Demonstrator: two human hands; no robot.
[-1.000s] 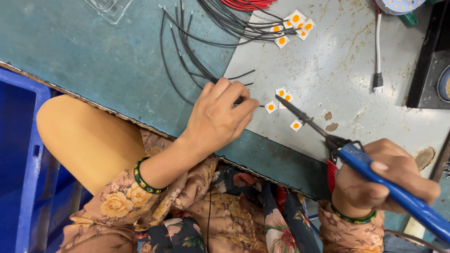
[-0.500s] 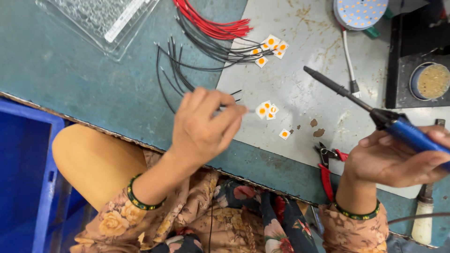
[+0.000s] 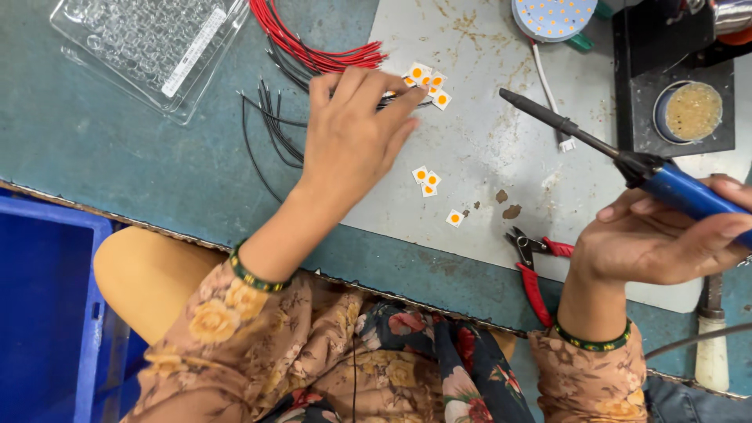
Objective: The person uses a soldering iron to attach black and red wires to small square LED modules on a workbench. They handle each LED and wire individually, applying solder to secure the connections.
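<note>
My left hand (image 3: 354,135) reaches over the bench, fingertips on a cluster of small white squares with orange centres (image 3: 428,81) where black wires (image 3: 270,125) and red wires (image 3: 313,48) end. Whether its fingers pinch anything is hidden. My right hand (image 3: 666,239) grips a blue-handled soldering iron (image 3: 619,160), its dark tip pointing up-left above the pale work mat (image 3: 478,141). Three more white squares (image 3: 427,180) lie loose on the mat below my left hand, with one further square (image 3: 455,218) to their lower right.
Red-handled cutters (image 3: 533,270) lie at the mat's front edge. A clear plastic tray (image 3: 149,51) sits at the far left, a round LED board (image 3: 552,17) at the top, a dark stand with a brass-wool tin (image 3: 691,110) at the right. A blue bin (image 3: 43,313) stands beside my knee.
My left hand has moved away from me, from the loose squares up to the cluster at the wire ends. My right hand has lifted the iron away from the loose squares toward the right.
</note>
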